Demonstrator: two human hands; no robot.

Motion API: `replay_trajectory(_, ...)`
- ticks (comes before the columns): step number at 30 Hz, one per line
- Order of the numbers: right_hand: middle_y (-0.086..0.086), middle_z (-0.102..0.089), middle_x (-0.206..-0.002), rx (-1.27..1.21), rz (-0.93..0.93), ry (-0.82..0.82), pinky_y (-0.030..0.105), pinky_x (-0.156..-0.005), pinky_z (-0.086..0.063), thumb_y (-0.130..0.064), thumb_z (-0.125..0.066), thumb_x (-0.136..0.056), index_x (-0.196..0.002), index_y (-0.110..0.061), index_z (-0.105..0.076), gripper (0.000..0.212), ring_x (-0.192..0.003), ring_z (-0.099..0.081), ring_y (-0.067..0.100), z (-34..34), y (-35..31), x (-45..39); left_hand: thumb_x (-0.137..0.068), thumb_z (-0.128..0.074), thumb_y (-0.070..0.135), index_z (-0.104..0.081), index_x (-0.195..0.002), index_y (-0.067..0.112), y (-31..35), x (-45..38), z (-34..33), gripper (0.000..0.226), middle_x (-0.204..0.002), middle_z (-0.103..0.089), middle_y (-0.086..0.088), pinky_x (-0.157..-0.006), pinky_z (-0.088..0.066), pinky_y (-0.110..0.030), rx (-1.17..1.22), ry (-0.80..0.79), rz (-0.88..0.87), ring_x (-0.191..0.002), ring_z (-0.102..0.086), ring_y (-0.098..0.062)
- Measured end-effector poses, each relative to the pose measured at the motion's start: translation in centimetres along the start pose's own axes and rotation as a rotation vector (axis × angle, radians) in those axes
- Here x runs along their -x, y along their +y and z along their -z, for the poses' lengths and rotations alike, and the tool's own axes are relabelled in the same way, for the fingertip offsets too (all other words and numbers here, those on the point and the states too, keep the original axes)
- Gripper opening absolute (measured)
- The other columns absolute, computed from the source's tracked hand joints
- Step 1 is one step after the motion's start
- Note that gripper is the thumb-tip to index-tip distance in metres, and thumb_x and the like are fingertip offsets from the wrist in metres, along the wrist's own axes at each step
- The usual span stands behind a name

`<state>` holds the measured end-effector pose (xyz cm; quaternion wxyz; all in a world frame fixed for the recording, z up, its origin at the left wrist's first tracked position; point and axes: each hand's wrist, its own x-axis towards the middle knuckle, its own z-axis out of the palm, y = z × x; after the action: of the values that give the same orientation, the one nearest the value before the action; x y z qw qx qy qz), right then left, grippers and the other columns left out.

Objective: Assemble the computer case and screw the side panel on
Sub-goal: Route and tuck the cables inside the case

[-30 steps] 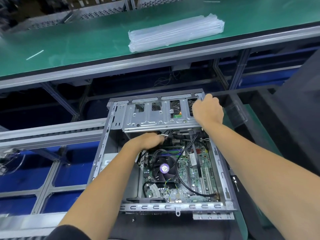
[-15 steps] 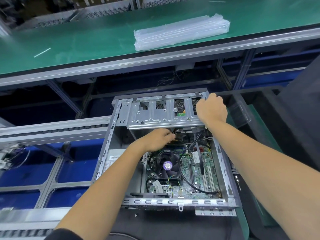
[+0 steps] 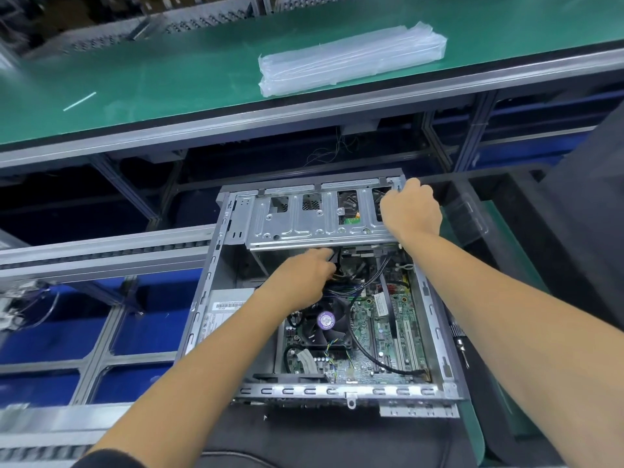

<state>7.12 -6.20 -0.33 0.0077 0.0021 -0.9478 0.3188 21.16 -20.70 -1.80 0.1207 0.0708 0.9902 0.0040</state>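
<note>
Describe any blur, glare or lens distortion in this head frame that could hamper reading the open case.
Head view: wide-angle bowing curves the green bench edge; the far left corner is smeared. Glare whitens the case's near rail. The motherboard and fan stay sharp. The left hand reaches under the drive cage, hiding the cables there; the right hand covers the cage's corner.

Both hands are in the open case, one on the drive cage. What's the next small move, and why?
Probably tuck the cables clear with the left hand, since they sit bunched under the drive cage that the right hand grips at its far corner.

Open grey computer case point(image 3: 209, 285) (motherboard exposed) lying flat.
</note>
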Motion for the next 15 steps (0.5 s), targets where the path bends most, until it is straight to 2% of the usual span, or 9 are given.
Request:
replay_trajectory(2,0.020,-0.049,-0.133,0.003,-0.001,-0.001,0.036,-0.079,-0.031,-0.026,-0.036,-0.102,-0.129,-0.001,-0.046,0.038,-0.114,-0.052,0.039,0.0,0.0,0.0,-0.077,-0.047,-0.007,-0.053,-0.111,0.005,0.1,-0.4,0.0,0.036,-0.114,-0.051,-0.008,-0.071,-0.046,-0.038,0.025,-0.025,-0.100,-0.098,-0.055,-0.030)
replay_trajectory(4,0.020,-0.049,-0.133,0.012,-0.003,-0.002,0.036,-0.079,-0.031,-0.026,-0.036,-0.102,-0.129,-0.001,-0.045,0.038,-0.114,-0.052,0.038,0.1,0.0,0.1,-0.078,-0.046,-0.006,-0.044,-0.127,0.009,0.1,-1.0,0.0,0.051,-0.116,-0.056,-0.011,-0.077,-0.045,-0.039,0.063,-0.037,-0.139,-0.099,-0.055,-0.033)
replay_trajectory(6,0.020,-0.049,-0.133,0.016,-0.005,-0.001,0.036,-0.079,-0.031,-0.026,-0.036,-0.102,-0.129,-0.001,-0.045,0.038,-0.114,-0.052,0.038,0.1,-0.1,0.1,-0.084,-0.043,0.000,-0.042,-0.132,0.010,0.1,-1.5,-0.2,0.049,-0.115,-0.059,-0.012,-0.080,-0.044,-0.040,0.052,-0.049,-0.146,-0.102,-0.055,-0.033)
replay_trajectory(8,0.020,-0.049,-0.133,0.013,-0.008,-0.005,0.036,-0.079,-0.031,-0.026,-0.036,-0.102,-0.128,-0.001,-0.045,0.038,-0.114,-0.052,0.038,0.1,0.0,0.1,-0.094,-0.040,0.013,-0.052,-0.122,0.008,-0.2,-2.2,-0.5,0.031,-0.116,-0.060,-0.012,-0.084,-0.046,-0.040,0.078,-0.049,-0.105,-0.106,-0.056,-0.031)
replay_trajectory(10,0.020,-0.049,-0.133,0.014,-0.008,-0.005,0.036,-0.079,-0.031,-0.026,-0.036,-0.101,-0.128,-0.002,-0.045,0.037,-0.114,-0.052,0.038,0.0,0.0,0.0,-0.098,-0.039,0.024,-0.057,-0.114,0.010,-0.6,-2.9,-0.6,0.028,-0.111,-0.062,-0.009,-0.080,-0.048,-0.039,0.085,-0.059,-0.047,-0.102,-0.058,-0.029)
replay_trajectory(13,0.020,-0.049,-0.133,0.025,-0.006,0.002,0.036,-0.078,-0.031,-0.026,-0.036,-0.101,-0.128,-0.002,-0.046,0.037,-0.113,-0.052,0.039,0.0,-0.1,0.0,-0.093,-0.044,0.013,-0.054,-0.102,0.013,-1.3,-3.8,-0.8,0.014,-0.102,-0.062,-0.005,-0.066,-0.043,-0.035,0.054,-0.124,0.031,-0.090,-0.059,-0.026)
replay_trajectory(15,0.020,-0.049,-0.132,0.023,-0.006,0.003,0.037,-0.078,-0.031,-0.026,-0.036,-0.101,-0.127,-0.002,-0.046,0.037,-0.113,-0.052,0.039,0.0,-0.1,0.0,-0.090,-0.043,0.009,-0.050,-0.097,0.015,-1.5,-4.2,-1.2,0.012,-0.099,-0.063,-0.006,-0.064,-0.041,-0.034,0.043,-0.153,0.099,-0.081,-0.056,-0.025)
